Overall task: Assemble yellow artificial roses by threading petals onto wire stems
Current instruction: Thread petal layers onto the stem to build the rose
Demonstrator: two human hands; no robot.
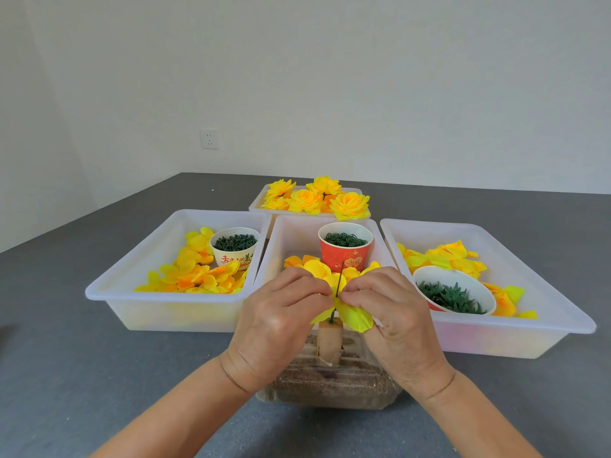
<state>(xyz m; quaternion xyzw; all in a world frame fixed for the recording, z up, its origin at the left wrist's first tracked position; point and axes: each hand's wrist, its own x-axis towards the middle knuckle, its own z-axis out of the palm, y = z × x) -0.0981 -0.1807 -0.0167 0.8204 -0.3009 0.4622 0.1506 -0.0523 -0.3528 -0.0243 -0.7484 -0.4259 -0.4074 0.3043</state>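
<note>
Item: yellow petal layer (353,317), fabric, part-threaded on a dark wire stem (338,285) that stands upright between the two hands. The left hand (281,312) and right hand (390,309) are brought together at the stem, fingertips curled and pinching the petal layer on either side of the wire; the grip of each is closed on the fabric, not spread. Directly below the grip, the stem foot is seated in a small tan block (330,345) on a clear lidded container (330,388) resting on the grey desk (99,375). Just beyond the grip, a centre tray (291,233) is seen holding a red cup (345,251) of green rings and loose petals. To the left of the grip, a tray (139,256) of petals with a white printed cup (234,247); to the right, a tray (515,259) of petals with a tipped cup (454,292) of green calyx pieces. Farthest beyond, finished roses (317,198) are heaped in a rear tray. Handling, as judged: the petal layer is very light, soft and easily creased, so it is best taken close to its centre hole, not by the lobes; the wire is thin and likely springy, so it is best steadied near the threading point.
</note>
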